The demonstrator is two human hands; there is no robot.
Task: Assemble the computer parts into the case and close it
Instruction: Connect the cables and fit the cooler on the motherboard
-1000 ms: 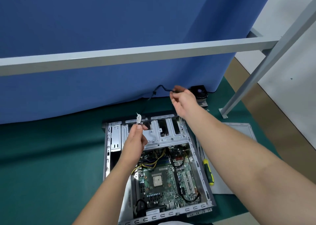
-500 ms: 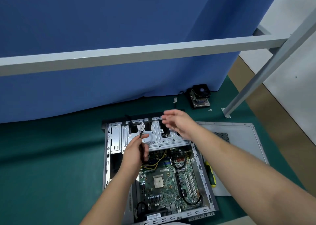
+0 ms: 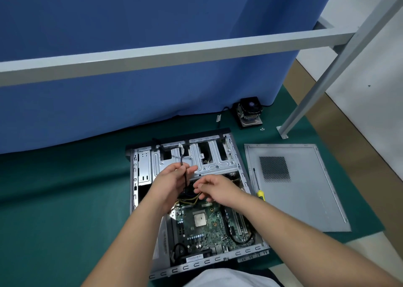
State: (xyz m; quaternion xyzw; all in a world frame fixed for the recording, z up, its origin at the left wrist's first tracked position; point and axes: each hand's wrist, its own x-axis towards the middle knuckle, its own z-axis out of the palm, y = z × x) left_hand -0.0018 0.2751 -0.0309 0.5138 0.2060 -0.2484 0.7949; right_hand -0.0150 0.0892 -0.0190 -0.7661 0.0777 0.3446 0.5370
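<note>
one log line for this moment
left hand: holds black cable | right hand: over open case | side panel: off

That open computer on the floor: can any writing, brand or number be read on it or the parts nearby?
None can be read.
White sticker at the computer case near edge: print too small.
Motherboard: markings blurred.
Small label on the cooler fan cable: too small.

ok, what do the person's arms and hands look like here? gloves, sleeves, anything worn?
Both forearms are bare up to the frame edge, with no sleeves in view. The left hand and right hand wear no gloves; no rings, watch, wrist strap or markings show. A bit of white clothing shows at the bottom edge.
</note>
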